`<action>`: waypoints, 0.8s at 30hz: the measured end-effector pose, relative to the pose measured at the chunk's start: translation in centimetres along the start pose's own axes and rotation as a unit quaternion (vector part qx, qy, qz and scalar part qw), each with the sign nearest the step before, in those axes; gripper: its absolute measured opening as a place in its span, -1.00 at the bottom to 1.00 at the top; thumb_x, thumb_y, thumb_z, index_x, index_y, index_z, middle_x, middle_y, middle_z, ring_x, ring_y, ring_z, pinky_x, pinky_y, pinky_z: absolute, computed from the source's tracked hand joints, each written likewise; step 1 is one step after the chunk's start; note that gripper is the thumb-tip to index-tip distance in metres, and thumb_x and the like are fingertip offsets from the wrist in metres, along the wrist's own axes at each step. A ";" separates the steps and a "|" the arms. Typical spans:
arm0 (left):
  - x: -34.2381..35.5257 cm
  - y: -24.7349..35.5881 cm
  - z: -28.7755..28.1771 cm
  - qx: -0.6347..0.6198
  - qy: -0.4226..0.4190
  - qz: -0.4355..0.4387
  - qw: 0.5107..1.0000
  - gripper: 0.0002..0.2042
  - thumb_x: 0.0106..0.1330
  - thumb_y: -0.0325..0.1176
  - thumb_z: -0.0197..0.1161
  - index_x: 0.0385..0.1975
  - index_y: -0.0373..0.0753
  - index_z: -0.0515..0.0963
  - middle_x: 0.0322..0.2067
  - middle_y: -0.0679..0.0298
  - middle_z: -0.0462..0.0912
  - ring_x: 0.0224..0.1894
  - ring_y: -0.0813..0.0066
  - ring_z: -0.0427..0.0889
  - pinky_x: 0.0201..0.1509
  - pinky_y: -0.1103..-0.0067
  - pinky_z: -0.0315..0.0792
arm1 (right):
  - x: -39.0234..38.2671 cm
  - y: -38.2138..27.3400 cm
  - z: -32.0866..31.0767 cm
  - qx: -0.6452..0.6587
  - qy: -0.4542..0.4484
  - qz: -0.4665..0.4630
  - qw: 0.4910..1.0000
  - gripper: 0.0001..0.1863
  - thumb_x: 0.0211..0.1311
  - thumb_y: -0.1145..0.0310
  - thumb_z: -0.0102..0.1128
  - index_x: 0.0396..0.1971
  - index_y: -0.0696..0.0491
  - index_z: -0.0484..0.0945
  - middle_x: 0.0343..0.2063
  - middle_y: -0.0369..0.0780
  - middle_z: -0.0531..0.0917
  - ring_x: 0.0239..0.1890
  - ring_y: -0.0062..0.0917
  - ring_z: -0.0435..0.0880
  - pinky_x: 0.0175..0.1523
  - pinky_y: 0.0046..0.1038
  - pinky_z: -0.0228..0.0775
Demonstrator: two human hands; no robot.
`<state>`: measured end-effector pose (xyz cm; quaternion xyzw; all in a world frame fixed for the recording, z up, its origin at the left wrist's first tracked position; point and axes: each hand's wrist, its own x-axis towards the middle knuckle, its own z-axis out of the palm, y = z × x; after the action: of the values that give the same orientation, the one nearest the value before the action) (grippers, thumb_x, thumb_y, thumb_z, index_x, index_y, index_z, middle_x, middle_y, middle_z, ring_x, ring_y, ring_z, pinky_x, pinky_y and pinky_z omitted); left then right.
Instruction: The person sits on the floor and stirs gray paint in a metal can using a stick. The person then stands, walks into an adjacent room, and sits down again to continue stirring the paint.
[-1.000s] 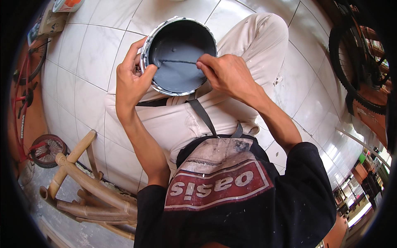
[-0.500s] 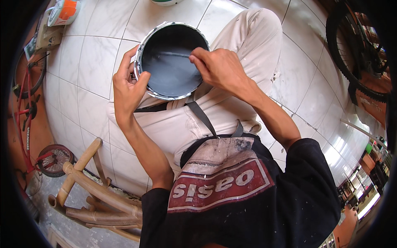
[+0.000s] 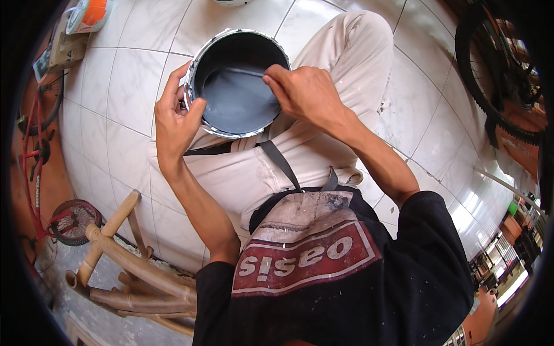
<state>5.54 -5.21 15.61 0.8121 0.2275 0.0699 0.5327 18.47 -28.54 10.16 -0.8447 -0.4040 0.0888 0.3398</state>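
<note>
1. The paint bucket (image 3: 245, 49) sat against the folded trouser legs (image 3: 358, 52), apparently for close reach.
2. The left hand (image 3: 174, 121) clasped its rim, thumb over the edge, fingers outside, probably to steady it.
3. The right hand (image 3: 314, 95) pinched a thin stick (image 3: 248, 72) inside, above grey paint (image 3: 239, 109), likely for control.

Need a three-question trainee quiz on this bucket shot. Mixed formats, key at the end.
1. True or false: the bare left hand holds the round, dark-lined bucket at its side.
2. Multiple choice: what does the bare right hand hold?
A) A brown bamboo frame
B) A thin gray rod
C) A black rubber tire
3. Fill in: the opaque liquid in the bucket is ____ in colour.

Key: 1 true; 2 B; 3 gray.
</note>
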 end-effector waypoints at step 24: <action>-0.2 -0.1 0.0 0.006 -0.003 -0.001 1.000 -0.37 0.26 -0.60 0.21 0.43 -0.34 0.52 -0.26 0.26 0.80 -0.25 0.69 0.64 -0.12 0.67 0.55 | -0.5 -1.5 1.0 -0.007 -0.064 -0.081 0.995 -0.77 0.59 0.20 0.28 -0.24 0.02 0.71 -0.68 -0.09 0.67 -0.59 -0.09 0.74 -0.46 -0.09 0.55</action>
<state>5.39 -5.26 15.52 0.8154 0.2266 0.0655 0.5286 16.80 -27.73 10.30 -0.8041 -0.4927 0.1114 0.3134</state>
